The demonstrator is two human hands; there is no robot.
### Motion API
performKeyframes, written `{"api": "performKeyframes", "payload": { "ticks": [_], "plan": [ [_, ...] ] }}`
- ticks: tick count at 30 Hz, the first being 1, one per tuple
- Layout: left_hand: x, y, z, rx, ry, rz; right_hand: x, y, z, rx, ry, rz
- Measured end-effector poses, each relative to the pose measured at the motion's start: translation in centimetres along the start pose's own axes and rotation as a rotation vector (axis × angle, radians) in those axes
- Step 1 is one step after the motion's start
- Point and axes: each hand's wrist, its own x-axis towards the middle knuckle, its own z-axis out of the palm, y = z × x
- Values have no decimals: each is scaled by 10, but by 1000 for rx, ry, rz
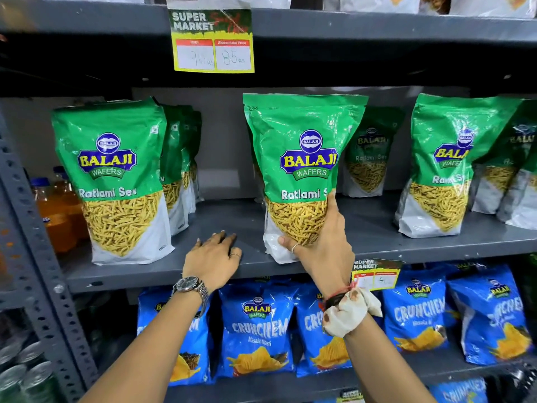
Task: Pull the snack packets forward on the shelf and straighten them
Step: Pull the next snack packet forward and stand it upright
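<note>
Clamping the middle packet, right hand hides its label's end; left hand flat.

1. Yellow-bordered price tag, headed "SUPER MARKET", taped to the upper shelf edge; one box reads 85.
2. Orange drink bottles with blue caps, far left, behind the perforated upright.
3. Blue "Crunchem" chip bags, a row below.
4. Can tops, bottom left corner.
</note>
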Motion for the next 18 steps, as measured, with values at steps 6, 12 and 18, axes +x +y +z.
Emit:
{"api": "performKeyframes", "payload": {
  "ticks": [6,12,18],
  "plan": [
    [0,1,0,6,17,-4,-10,-1,-2,-44,40,-20],
    [0,1,0,3,13,1,-11,0,3,-61,82,-24],
    [-1,0,0,6,9,3,-31,6,13,110,166,-152]
  ]
}}
